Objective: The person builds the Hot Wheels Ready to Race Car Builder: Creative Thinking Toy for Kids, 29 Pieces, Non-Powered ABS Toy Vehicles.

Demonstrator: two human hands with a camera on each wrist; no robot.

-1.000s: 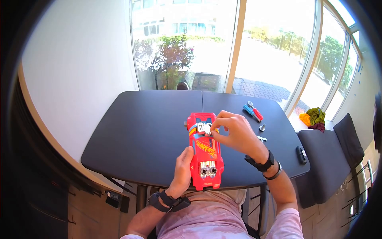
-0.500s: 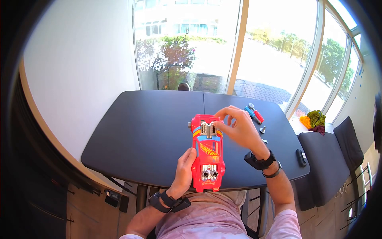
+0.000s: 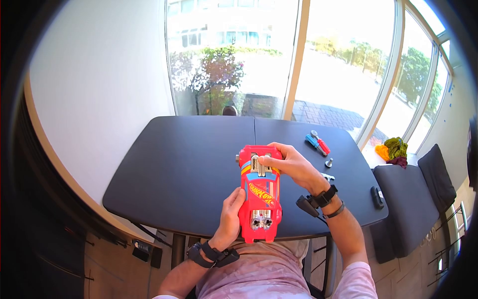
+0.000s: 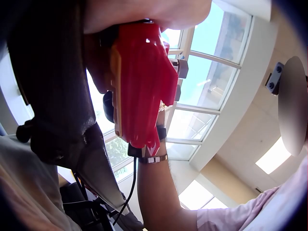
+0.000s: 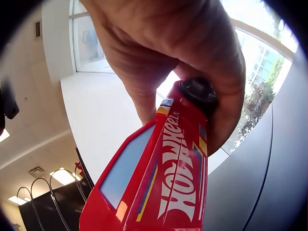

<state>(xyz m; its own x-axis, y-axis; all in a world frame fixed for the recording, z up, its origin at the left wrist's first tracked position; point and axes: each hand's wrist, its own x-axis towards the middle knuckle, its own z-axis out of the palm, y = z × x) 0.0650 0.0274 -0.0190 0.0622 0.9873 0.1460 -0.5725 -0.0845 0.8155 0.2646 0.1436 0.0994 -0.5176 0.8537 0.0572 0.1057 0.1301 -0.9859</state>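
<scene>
My left hand (image 3: 230,214) holds a red toy car (image 3: 260,192) by its left side, over the table's near edge. The car has yellow lettering on its roof and twin chrome parts (image 3: 262,219) at the near end. At its far end, a silvery engine piece (image 3: 260,169) sits in the body. My right hand (image 3: 294,167) has its thumb on this piece, with its fingers round the car's far right side. In the right wrist view, those fingers curl beside a black wheel (image 5: 199,94). The left wrist view shows the car's smooth red body (image 4: 144,86) below my left hand.
Screwdriver-like tools with blue and red handles (image 3: 317,143) lie at the table's back right. Nearer are a small grey part (image 3: 328,162), a white piece (image 3: 327,176) and a black device (image 3: 377,197). A dark padded seat (image 3: 408,199) stands to the right.
My right fingers held a whitish-silver piece at the car's far end, then lifted off, leaving the engine piece seated. Now the right hand has come down onto the car, thumb on that piece.
</scene>
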